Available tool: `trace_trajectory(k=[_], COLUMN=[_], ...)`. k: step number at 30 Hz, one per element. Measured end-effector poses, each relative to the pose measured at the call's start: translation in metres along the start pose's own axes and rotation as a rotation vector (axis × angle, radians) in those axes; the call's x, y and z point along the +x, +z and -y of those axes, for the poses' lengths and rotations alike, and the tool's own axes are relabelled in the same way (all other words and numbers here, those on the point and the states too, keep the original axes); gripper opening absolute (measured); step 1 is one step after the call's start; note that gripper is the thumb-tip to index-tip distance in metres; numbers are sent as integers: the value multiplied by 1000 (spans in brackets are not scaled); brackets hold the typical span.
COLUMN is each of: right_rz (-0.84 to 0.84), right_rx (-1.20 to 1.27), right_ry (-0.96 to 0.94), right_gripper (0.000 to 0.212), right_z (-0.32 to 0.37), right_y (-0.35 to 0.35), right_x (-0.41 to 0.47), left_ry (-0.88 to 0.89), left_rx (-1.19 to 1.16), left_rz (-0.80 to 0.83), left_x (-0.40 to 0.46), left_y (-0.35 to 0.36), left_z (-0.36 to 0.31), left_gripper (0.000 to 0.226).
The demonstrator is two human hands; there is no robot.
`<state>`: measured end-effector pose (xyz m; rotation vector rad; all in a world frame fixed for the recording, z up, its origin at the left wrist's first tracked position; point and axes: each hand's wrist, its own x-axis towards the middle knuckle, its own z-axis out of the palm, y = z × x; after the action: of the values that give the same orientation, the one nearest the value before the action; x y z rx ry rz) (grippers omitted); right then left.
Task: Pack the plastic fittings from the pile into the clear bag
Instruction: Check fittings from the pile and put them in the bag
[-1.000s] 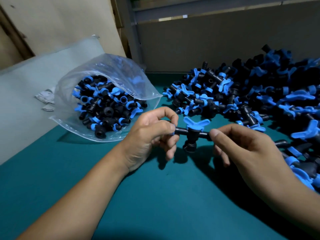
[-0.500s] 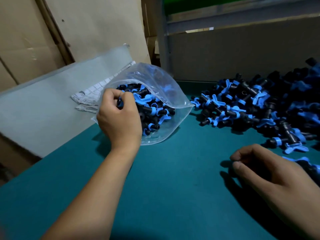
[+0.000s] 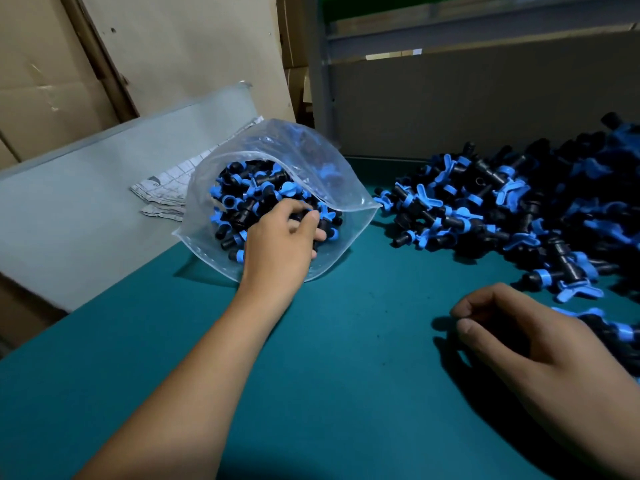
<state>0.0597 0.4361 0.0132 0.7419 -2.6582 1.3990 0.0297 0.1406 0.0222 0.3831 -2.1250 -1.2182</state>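
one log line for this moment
step: drop in bag | left hand: in bag mouth, fingers on fittings | right hand: loosely curled, empty, on table | pile: right of bag

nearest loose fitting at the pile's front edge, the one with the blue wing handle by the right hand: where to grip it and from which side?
Pinch the black barrel of the fitting across its width, coming from above on the near, open-table side. It lies flat, apart from the pile, with the blue wing handle jutting toward the right hand; the handle looks thin and would probably pivot in a pinch.
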Motion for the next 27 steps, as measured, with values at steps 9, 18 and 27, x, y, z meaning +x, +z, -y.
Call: trace_trajectory(k=[9, 18, 27], right_rz=[-2, -261, -58], right_rx=[32, -855, -999], right_ry=[5, 152, 410], right_gripper=[8, 44, 93], right_z=[6, 5, -9], right_y=[-1, 2, -13], right_x=[1, -6, 11], left_ry=[214, 442, 561], left_rx=[522, 389, 147], left_rz=[206, -105, 66], left_x=[-11, -11, -37], left_y=[5, 3, 21], left_z=[-1, -12, -27], left_gripper=[30, 19, 15])
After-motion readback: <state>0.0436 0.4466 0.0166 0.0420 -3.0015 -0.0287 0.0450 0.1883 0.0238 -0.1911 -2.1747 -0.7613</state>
